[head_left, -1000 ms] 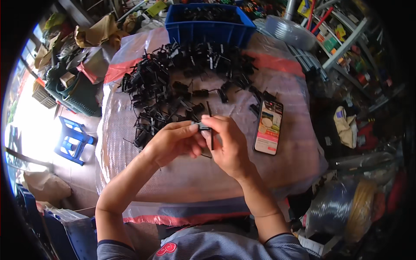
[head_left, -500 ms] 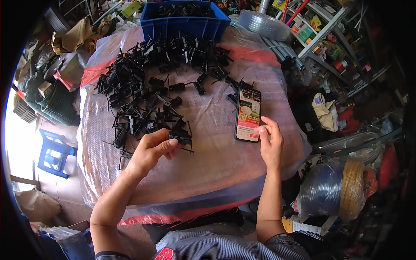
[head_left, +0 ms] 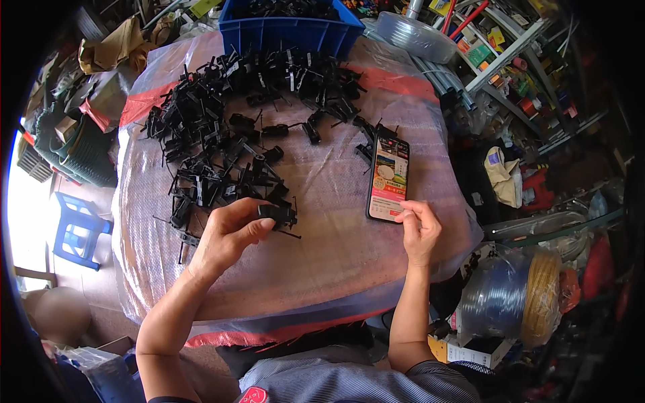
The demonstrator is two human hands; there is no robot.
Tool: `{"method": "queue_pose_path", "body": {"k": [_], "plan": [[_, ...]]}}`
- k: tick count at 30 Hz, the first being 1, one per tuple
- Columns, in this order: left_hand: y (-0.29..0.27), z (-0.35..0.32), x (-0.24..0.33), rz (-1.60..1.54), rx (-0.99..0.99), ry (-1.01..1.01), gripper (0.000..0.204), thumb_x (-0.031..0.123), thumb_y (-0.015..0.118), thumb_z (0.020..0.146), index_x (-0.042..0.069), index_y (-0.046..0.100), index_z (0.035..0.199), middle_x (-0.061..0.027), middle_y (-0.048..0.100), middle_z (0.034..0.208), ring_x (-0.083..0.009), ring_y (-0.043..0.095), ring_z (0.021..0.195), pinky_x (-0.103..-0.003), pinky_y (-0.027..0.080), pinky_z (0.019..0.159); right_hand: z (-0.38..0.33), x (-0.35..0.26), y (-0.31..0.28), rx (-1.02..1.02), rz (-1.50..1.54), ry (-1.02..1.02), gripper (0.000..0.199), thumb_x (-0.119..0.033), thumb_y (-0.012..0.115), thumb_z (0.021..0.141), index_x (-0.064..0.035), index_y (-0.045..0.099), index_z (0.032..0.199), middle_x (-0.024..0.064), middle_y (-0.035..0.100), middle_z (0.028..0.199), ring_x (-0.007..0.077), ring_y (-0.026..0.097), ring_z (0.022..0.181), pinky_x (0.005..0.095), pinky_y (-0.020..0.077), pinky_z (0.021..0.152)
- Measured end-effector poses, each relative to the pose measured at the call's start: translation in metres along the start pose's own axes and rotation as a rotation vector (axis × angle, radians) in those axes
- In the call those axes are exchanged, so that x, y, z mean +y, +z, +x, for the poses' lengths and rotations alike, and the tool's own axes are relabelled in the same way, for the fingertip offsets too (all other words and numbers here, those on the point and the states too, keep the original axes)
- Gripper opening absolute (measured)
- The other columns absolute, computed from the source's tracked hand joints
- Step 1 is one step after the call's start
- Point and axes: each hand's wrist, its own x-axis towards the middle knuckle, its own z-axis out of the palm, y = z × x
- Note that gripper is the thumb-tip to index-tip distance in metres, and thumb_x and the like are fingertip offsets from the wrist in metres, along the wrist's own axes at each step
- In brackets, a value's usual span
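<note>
My left hand (head_left: 232, 232) pinches a small black plastic part (head_left: 274, 215) with thin prongs between thumb and fingers, at the near edge of a heap of similar black parts (head_left: 201, 134). To the right, a smartphone (head_left: 390, 178) lies on the table with its lit screen facing up, its upper end beside a few loose black parts (head_left: 365, 138). My right hand (head_left: 421, 232) is at the phone's lower right corner, fingers partly bent and apart, a fingertip at the lower screen. It does not grip the phone.
A woven plastic sheet with red stripes (head_left: 322, 269) covers the table. At the far edge stands a blue crate (head_left: 289, 33) of black parts. Coiled tubing (head_left: 497, 295) sits right of the table, a blue stool (head_left: 80, 230) left. Metal shelving (head_left: 510, 54) rises at far right.
My right hand has shifted slightly down, its fingers now drawn closer together at the phone's lower corner. The black part in my left hand has turned a little. The view has shifted slightly.
</note>
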Motion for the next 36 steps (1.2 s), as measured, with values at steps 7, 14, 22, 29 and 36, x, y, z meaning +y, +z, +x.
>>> {"method": "queue_pose_path", "body": {"k": [7,14,22,29,36], "plan": [[-0.002,0.0,-0.001,0.051,0.012,0.032,0.029,0.027,0.06,0.087,-0.002,0.058,0.091,-0.0013,0.055,0.069,-0.0084,0.052,0.066,-0.023,0.042,0.062,0.035,-0.02,-0.006,-0.045,-0.022,0.025,0.015,-0.003,0.048,0.088,0.0036,0.058,0.095,0.0054,0.06,0.067,0.0108,0.058,0.065,0.0216,0.044,0.061],[-0.003,0.001,-0.002,0.044,0.017,0.01,0.031,0.028,0.06,0.086,-0.002,0.058,0.092,-0.0011,0.055,0.069,-0.0081,0.05,0.066,-0.023,0.041,0.061,0.036,-0.004,0.006,-0.07,0.067,0.185,0.018,-0.006,0.043,0.09,0.0023,0.056,0.101,0.0024,0.055,0.064,0.0101,0.053,0.061,0.0217,0.0416,0.063],[-0.003,-0.001,-0.001,0.066,0.005,-0.007,0.035,0.023,0.064,0.084,0.0,0.058,0.109,-0.0017,0.059,0.078,-0.0074,0.053,0.071,-0.022,0.043,0.066,0.039,0.002,0.007,0.057,0.022,0.107,0.02,-0.006,0.044,0.09,0.0016,0.055,0.104,0.0046,0.059,0.073,0.0102,0.054,0.069,0.0231,0.0426,0.07],[0.001,-0.002,-0.002,0.101,0.026,0.045,0.029,0.016,0.064,0.083,0.0,0.06,0.107,0.0021,0.045,0.071,-0.0046,0.043,0.063,-0.02,0.036,0.056,0.037,0.004,0.008,-0.032,0.008,0.173,0.019,-0.005,0.045,0.09,0.0017,0.055,0.103,0.0043,0.059,0.073,0.0096,0.054,0.07,0.0221,0.043,0.068],[0.002,-0.001,0.0,0.127,0.036,0.062,0.028,0.014,0.064,0.082,0.0,0.06,0.105,0.001,0.045,0.072,-0.0047,0.042,0.062,-0.02,0.036,0.055,0.036,0.012,0.007,-0.03,-0.034,0.131,0.019,-0.005,0.045,0.09,0.0019,0.055,0.104,0.0045,0.059,0.076,0.0097,0.054,0.073,0.0226,0.0431,0.07]]}}
